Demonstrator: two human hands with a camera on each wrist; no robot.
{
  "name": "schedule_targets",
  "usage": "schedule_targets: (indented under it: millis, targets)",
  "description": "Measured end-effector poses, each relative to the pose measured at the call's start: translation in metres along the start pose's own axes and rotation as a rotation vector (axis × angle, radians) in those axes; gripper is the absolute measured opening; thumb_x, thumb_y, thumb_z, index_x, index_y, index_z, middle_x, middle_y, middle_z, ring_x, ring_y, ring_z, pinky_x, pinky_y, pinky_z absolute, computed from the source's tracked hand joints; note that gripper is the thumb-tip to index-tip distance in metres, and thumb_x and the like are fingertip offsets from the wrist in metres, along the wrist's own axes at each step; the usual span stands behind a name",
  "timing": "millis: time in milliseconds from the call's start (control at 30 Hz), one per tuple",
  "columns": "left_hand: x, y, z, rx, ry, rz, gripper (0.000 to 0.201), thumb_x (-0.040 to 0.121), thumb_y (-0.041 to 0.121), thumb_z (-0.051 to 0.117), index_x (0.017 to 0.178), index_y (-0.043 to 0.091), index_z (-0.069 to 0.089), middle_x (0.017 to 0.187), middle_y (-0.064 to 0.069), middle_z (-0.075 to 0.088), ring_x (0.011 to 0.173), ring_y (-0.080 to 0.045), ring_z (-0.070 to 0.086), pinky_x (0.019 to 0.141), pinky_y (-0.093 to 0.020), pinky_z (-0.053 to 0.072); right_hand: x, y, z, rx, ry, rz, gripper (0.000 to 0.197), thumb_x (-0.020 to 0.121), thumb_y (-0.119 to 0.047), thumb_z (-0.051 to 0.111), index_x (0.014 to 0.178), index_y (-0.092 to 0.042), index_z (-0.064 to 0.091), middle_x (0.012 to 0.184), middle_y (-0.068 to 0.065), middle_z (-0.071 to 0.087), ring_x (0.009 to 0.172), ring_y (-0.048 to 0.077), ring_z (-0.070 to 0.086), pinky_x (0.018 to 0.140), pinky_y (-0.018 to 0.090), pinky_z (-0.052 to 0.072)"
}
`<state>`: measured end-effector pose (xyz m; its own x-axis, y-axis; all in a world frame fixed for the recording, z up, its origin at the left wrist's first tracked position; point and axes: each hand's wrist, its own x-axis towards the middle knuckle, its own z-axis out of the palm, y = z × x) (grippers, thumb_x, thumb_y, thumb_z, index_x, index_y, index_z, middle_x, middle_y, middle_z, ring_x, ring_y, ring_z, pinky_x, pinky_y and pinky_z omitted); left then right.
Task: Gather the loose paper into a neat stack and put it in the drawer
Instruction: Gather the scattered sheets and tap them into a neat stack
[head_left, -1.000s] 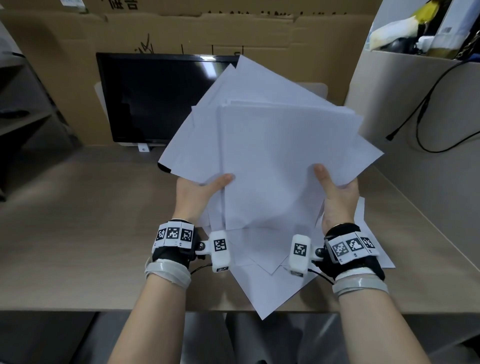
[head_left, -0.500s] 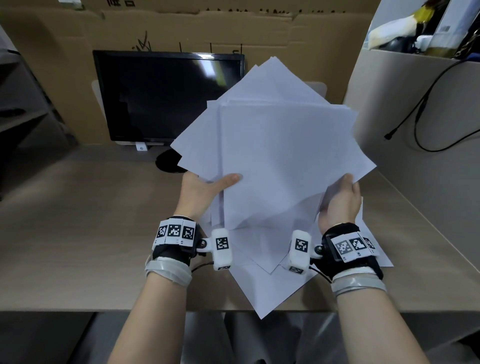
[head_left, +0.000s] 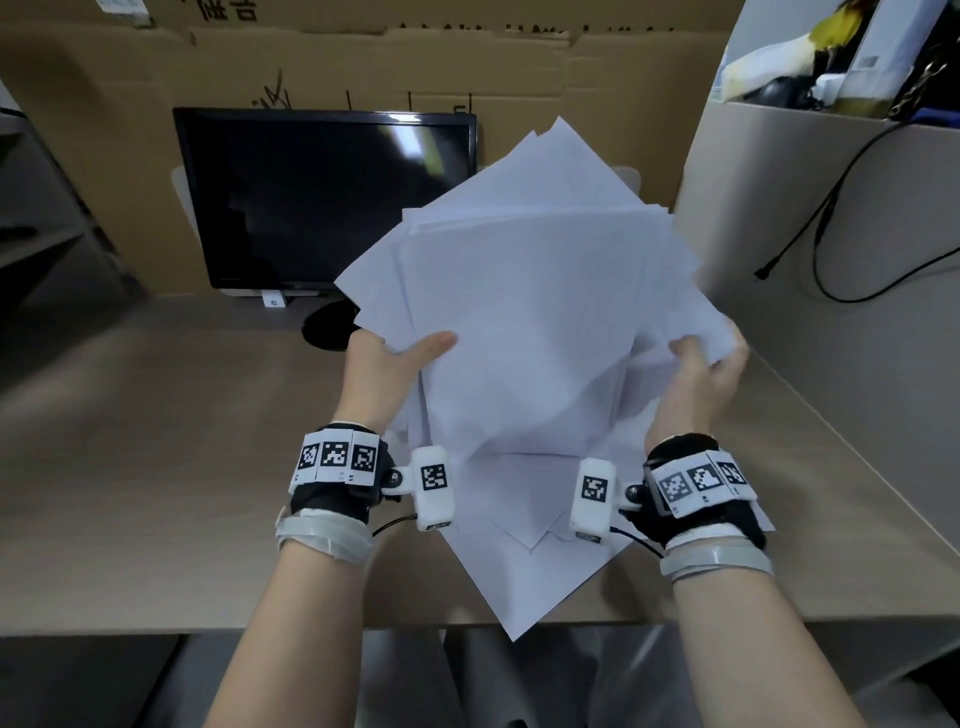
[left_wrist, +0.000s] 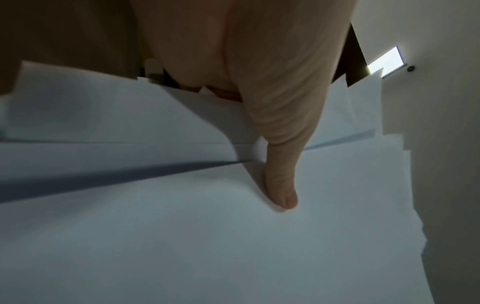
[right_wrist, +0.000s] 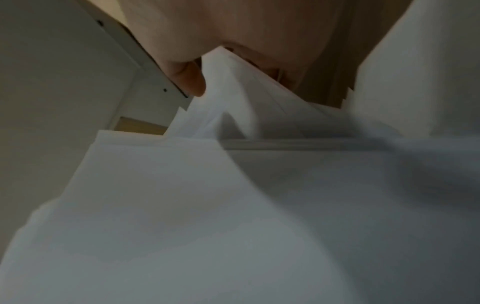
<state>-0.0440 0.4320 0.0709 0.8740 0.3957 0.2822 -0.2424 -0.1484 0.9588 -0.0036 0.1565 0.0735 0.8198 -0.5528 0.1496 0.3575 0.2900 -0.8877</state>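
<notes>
An untidy sheaf of white paper (head_left: 524, 312) is held upright above the desk, its sheets fanned out at different angles. My left hand (head_left: 387, 364) grips the sheaf's left edge, thumb pressed flat across the front sheet (left_wrist: 281, 185). My right hand (head_left: 698, 371) holds the right edge, thumb in front and fingers behind the bent sheets (right_wrist: 233, 86). A few more sheets (head_left: 524, 571) lie on the desk under my wrists, one corner hanging past the front edge. No drawer is in view.
A dark monitor (head_left: 322, 197) stands at the back of the wooden desk (head_left: 156, 441), against a cardboard wall. A beige partition (head_left: 831, 312) with a hanging black cable (head_left: 831, 218) closes the right side. Shelves stand at the far left.
The fanned sheets have been drawn closer together and the sheaf has shifted right. My right hand slid up and outward along the right edge; the left hand kept its grip.
</notes>
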Motion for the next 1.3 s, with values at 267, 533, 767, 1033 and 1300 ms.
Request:
schedule_targets:
  millis: [267, 533, 767, 1033, 1300]
  targets:
    - [-0.007, 0.008, 0.0, -0.03, 0.093, -0.03, 0.049, 0.082, 0.024, 0.086, 0.062, 0.019, 0.042, 0.047, 0.014, 0.043, 0.043, -0.004, 0.043, 0.054, -0.019, 0.041, 0.008, 0.0, 0.003, -0.229, 0.009, -0.129, 0.023, 0.089, -0.016, 0.056, 0.107, -0.019, 0.07, 0.098, -0.011, 0.07, 0.091, 0.007, 0.064, 0.082, 0.025, 0.051]
    - [-0.019, 0.019, 0.001, -0.086, -0.033, -0.03, 0.02, 0.08, 0.007, 0.086, 0.087, 0.012, 0.068, 0.07, 0.013, 0.075, 0.067, -0.002, 0.072, 0.064, -0.017, 0.056, 0.013, 0.033, -0.009, -0.178, 0.02, 0.17, 0.016, 0.089, -0.016, 0.048, 0.077, -0.022, 0.058, 0.084, 0.003, 0.053, 0.07, 0.021, 0.044, 0.063, 0.03, 0.035]
    - [-0.011, 0.009, 0.008, -0.127, 0.046, -0.031, 0.021, 0.08, 0.01, 0.086, 0.084, 0.015, 0.066, 0.064, 0.015, 0.067, 0.062, -0.004, 0.065, 0.072, -0.03, 0.056, 0.009, 0.002, -0.009, -0.459, -0.085, -0.033, 0.01, 0.085, -0.023, 0.049, 0.084, -0.017, 0.056, 0.069, -0.01, 0.049, 0.062, 0.01, 0.044, 0.066, 0.03, 0.036]
    - [-0.006, 0.011, 0.01, -0.179, 0.153, -0.141, 0.056, 0.067, 0.048, 0.092, 0.095, 0.012, 0.059, 0.095, -0.007, 0.064, 0.09, -0.024, 0.066, 0.098, -0.049, 0.055, 0.007, 0.001, -0.001, -0.909, -0.297, -0.169, 0.032, 0.082, -0.054, 0.057, 0.07, -0.025, 0.052, 0.065, -0.006, 0.054, 0.078, 0.032, 0.054, 0.088, 0.044, 0.046]
    - [-0.015, 0.008, 0.006, -0.186, 0.124, -0.167, 0.037, 0.075, 0.031, 0.091, 0.102, 0.014, 0.071, 0.097, 0.002, 0.079, 0.094, -0.017, 0.076, 0.091, -0.041, 0.059, 0.005, -0.001, 0.001, -0.524, -0.318, -0.142, 0.04, 0.095, -0.025, 0.059, 0.059, -0.025, 0.041, 0.056, -0.01, 0.042, 0.06, 0.016, 0.034, 0.06, 0.029, 0.029]
